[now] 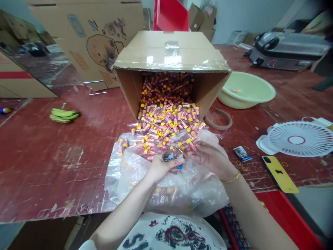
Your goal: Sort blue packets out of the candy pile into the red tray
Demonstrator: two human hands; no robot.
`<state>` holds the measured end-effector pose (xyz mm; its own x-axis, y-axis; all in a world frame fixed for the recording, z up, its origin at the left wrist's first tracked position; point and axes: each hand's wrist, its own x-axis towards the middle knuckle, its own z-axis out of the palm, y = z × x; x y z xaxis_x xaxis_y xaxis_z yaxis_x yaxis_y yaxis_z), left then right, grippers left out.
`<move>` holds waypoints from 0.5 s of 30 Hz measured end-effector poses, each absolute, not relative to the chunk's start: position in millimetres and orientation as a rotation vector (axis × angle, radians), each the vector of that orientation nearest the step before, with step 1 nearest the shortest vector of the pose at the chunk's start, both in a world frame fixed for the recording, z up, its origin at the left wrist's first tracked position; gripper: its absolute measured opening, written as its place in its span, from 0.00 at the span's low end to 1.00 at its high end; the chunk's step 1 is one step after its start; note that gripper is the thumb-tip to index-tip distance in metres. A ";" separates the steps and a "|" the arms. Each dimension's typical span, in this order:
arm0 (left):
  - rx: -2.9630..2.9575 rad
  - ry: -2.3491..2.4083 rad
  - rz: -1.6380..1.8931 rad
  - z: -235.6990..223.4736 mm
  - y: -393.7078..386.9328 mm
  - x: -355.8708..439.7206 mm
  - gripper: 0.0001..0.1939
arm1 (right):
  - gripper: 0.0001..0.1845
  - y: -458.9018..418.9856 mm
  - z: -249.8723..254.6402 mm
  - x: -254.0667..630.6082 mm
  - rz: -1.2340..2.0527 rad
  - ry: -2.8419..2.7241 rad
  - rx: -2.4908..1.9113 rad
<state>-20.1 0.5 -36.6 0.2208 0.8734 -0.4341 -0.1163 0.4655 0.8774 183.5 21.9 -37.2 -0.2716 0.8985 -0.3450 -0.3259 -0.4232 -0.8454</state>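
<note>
My left hand is closed around small printed packets, dark on top with blue showing beneath. Just to its right, my right hand has its fingers and thumb at a small clear tube with a yellow cap and pink contents. Both hands are over a crumpled translucent plastic bag at the table's front edge. Ahead of them, a heap of similar capped tubes spills from a cardboard box lying on its side. Some tubes rest on the bag.
A pale green basin with a few small pieces inside stands right of the box, near a roll of tape. Further right are a blue packet, a yellow phone and a white fan. Green bananas lie left.
</note>
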 end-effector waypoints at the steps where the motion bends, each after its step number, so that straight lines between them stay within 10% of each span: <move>1: 0.837 1.150 0.819 -36.0 0.3 -19.3 0.15 | 0.12 17.8 -35.0 180.8 1.810 -0.817 -1.050; 15: 0.964 1.124 0.918 -29.1 -5.6 -16.9 0.15 | 0.15 5.9 -5.1 155.3 1.005 -1.519 -0.999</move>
<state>-16.9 -5.6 -29.1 0.1878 0.9370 -0.2946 -0.1013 0.3168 0.9431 155.3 5.9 -5.1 -0.1415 0.9452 0.2941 0.0992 0.3092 -0.9458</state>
